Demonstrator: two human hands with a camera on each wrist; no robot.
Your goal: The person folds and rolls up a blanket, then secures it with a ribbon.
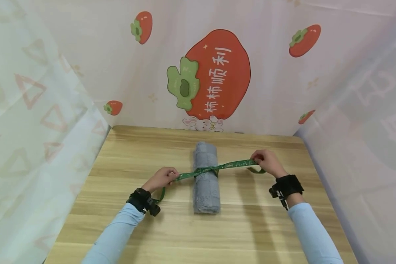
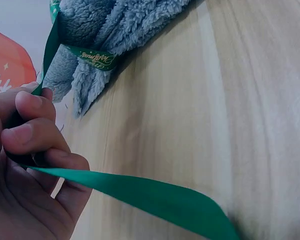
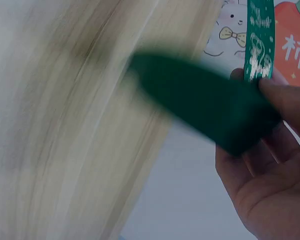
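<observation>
A rolled grey-blue towel (image 1: pixel 206 194) with a fluffy pile lies lengthwise on the wooden table. Round its middle runs a green ribbon (image 1: pixel 232 165) printed with light lettering, crossed over on top of the roll. To the left of the towel, my left hand (image 1: pixel 161 179) pinches one end of the ribbon; its loose tail (image 2: pixel 140 192) hangs down past the fingers in the left wrist view. On the right, my right hand (image 1: pixel 268 162) pinches the other end, and a blurred tail (image 3: pixel 190 95) droops from it in the right wrist view. Both stretches of ribbon look taut.
The wooden table (image 1: pixel 135 146) reaches back to a white curtain (image 1: pixel 270 91) printed with red persimmons. Pale cloth walls stand at the left (image 1: pixel 52 110) and right (image 1: pixel 356 110). Each wrist wears a black strap with a small camera.
</observation>
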